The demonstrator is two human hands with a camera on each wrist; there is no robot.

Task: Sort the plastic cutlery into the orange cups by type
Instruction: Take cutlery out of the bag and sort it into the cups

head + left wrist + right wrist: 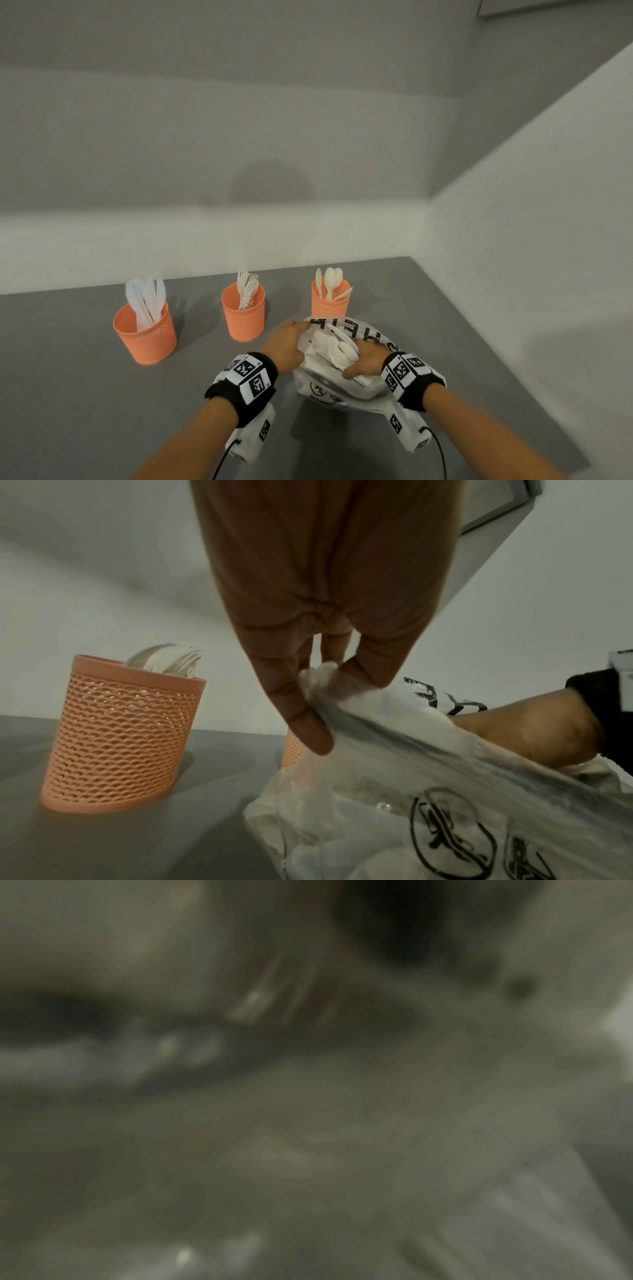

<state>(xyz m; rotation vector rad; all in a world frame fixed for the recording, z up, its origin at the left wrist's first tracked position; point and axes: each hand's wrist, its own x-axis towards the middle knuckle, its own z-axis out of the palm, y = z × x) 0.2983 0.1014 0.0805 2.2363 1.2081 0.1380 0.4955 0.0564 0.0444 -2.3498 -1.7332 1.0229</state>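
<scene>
Three orange cups stand in a row on the grey table: knives in the left cup [145, 337], forks in the middle cup [244, 317], spoons in the right cup [330, 301]. In front of the spoon cup lies a clear plastic bag [329, 390] with black print, holding white cutlery [337, 351]. My left hand [301, 330] pinches the bag's rim [342, 693] between thumb and fingers [308, 723] and holds it up. My right hand [352, 361] is inside the bag's mouth, its thumb and fingers closed around several cutlery pieces. The right wrist view is dark and blurred.
White walls close the table off at the back and right. The fork cup [120, 737] stands just left of my left hand, and the spoon cup [291, 750] shows behind its thumb. Bare grey tabletop [85, 411] lies at the front left.
</scene>
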